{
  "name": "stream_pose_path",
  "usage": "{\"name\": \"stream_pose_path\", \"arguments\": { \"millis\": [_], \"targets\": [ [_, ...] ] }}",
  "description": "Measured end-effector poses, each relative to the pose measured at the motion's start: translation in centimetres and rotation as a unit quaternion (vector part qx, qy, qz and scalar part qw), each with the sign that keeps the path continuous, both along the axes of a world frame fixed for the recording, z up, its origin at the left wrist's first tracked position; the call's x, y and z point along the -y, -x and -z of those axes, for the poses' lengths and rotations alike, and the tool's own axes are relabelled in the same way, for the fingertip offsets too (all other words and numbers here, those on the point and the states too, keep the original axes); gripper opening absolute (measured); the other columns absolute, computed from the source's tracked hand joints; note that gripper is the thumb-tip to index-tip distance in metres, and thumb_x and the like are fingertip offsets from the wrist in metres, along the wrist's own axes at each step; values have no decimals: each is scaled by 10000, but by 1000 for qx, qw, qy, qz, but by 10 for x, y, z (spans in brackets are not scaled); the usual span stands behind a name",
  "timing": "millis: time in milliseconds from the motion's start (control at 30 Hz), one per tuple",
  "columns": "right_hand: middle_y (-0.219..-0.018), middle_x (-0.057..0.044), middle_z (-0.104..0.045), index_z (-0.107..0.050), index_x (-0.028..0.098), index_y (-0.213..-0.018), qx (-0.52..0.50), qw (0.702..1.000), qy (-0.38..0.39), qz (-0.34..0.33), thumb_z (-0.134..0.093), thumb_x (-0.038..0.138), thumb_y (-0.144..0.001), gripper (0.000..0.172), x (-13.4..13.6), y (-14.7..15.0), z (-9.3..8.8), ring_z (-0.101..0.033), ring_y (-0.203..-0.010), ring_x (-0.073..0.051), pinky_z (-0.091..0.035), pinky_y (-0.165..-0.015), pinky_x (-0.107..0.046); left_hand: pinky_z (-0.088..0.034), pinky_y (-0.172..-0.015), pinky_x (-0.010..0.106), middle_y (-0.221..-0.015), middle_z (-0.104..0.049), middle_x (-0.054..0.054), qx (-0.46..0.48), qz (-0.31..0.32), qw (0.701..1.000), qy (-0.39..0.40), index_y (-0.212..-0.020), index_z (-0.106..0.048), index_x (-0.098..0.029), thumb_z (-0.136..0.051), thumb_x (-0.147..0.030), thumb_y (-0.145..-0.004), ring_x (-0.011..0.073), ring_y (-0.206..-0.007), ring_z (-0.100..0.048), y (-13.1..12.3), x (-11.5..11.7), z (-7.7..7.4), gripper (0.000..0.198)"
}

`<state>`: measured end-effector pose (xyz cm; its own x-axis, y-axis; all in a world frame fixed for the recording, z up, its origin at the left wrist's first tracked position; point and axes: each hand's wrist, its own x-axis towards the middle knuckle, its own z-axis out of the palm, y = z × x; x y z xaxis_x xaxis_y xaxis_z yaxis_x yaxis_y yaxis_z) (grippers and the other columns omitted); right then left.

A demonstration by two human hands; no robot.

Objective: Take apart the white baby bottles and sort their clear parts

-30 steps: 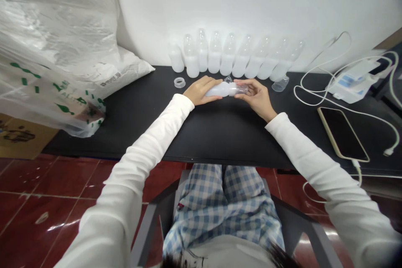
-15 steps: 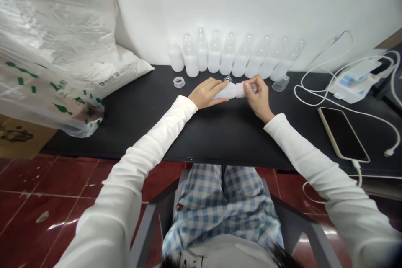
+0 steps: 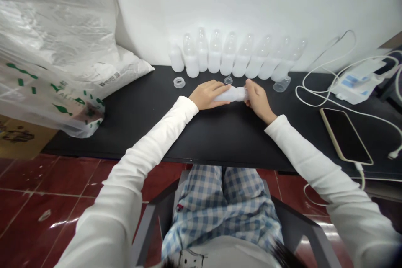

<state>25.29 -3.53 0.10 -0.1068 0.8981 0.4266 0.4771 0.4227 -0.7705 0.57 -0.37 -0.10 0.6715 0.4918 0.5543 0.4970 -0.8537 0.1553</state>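
A white baby bottle point(image 3: 228, 94) lies sideways just above the black table, between my two hands. My left hand point(image 3: 210, 94) is wrapped round its body. At the neck end, my right hand point(image 3: 258, 97) closes its fingers round the bottle's ring; the fingers hide the tip. Behind the hands, a clear bottle nipple point(image 3: 228, 80) sits on the table. A translucent screw ring point(image 3: 179, 82) lies to the left of my left hand. Right of my right hand, a clear cap point(image 3: 282, 84) rests on its side.
Several capped bottles point(image 3: 214, 56) stand in a row along the wall, with an uncapped-looking bottle point(image 3: 176, 57) at the left end. A large plastic sack point(image 3: 72, 42) fills the left side. A phone point(image 3: 346, 136), white cables and a white box point(image 3: 353, 81) occupy the right.
My right hand has turned at the neck, its fingers curling further round the ring. The bottle has shifted slightly right, and my left hand keeps its hold.
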Motion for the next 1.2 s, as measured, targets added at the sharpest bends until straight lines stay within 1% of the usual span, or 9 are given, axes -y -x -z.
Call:
{"name": "stream_pose_path", "arguments": {
  "millis": [133,300,433,633,700,800,933,1033,1200],
  "targets": [
    [-936,-91,-719,-615,220,-1016,128,983,-135,-1,-351,748,-1021,590,7,-1,-8,-661,-802,-217,-513,-750,-349,-582,-1046,390,-1285,-762,103,61,-11,990,128,-1322,-671,-196,-762,-547,-913,244,-1177,-734,2,6,-3,547],
    [-743,-66,-655,-614,227,-923,221,963,-139,71,-347,530,-1043,420,8,1,-8,-615,-689,-217,-423,-661,-323,-563,-1089,430,-1324,-745,126,29,-21,996,79,-1411,-639,-199,-776,-512,-913,249,-1162,-711,-3,1,9,604],
    [-669,-36,-577,-525,241,-783,160,977,-32,135,-405,387,-993,282,12,14,-15,-511,-615,-192,-359,-632,-325,-551,-1077,487,-1271,-742,175,-47,-30,998,-32,-1505,-574,-175,-658,-513,-989,289,-1162,-693,-3,-3,14,623],
    [-473,-3,-414,-379,259,-612,5,957,269,112,-395,357,-1018,418,13,13,-25,-365,-448,-163,-328,-531,-350,-531,-1061,513,-1359,-717,150,-103,-34,988,-111,-1534,-550,-273,-476,-416,-1078,313,-1263,-659,-11,5,3,484],
    [-480,-9,-439,-405,261,-629,6,964,240,116,-360,473,-1056,479,12,10,-21,-418,-462,-176,-370,-555,-362,-529,-1066,512,-1370,-715,144,-100,-33,989,-103,-1532,-554,-281,-489,-438,-1072,312,-1257,-663,-12,7,0,491],
    [-653,-50,-609,-528,242,-771,62,991,73,97,-304,650,-1057,546,11,5,-14,-593,-635,-215,-466,-693,-373,-547,-1050,496,-1319,-736,159,-74,-34,995,-56,-1508,-584,-224,-561,-550,-1029,312,-1196,-690,-7,5,0,580],
    [-923,-99,-728,-597,217,-1070,184,978,-96,18,-311,675,-1040,541,8,0,-9,-687,-804,-242,-488,-745,-354,-555,-1068,427,-1336,-737,145,-20,-25,998,53,-1454,-618,-182,-689,-584,-955,265,-1171,-703,0,1,4,645],
    [-964,-129,-750,-606,204,-1068,248,962,-114,24,-313,536,-1056,444,5,-2,-8,-697,-812,-260,-470,-720,-350,-547,-1078,423,-1323,-738,134,-16,-32,997,70,-1477,-606,-197,-723,-547,-943,257,-1157,-696,-1,1,7,649],
    [-809,-82,-698,-589,232,-943,217,969,-37,111,-393,354,-1004,238,3,4,-12,-593,-687,-234,-411,-684,-336,-535,-1052,457,-1254,-737,158,-75,-61,995,-31,-1595,-497,-209,-592,-524,-1019,289,-1129,-677,-9,2,10,664]
  ]
}}
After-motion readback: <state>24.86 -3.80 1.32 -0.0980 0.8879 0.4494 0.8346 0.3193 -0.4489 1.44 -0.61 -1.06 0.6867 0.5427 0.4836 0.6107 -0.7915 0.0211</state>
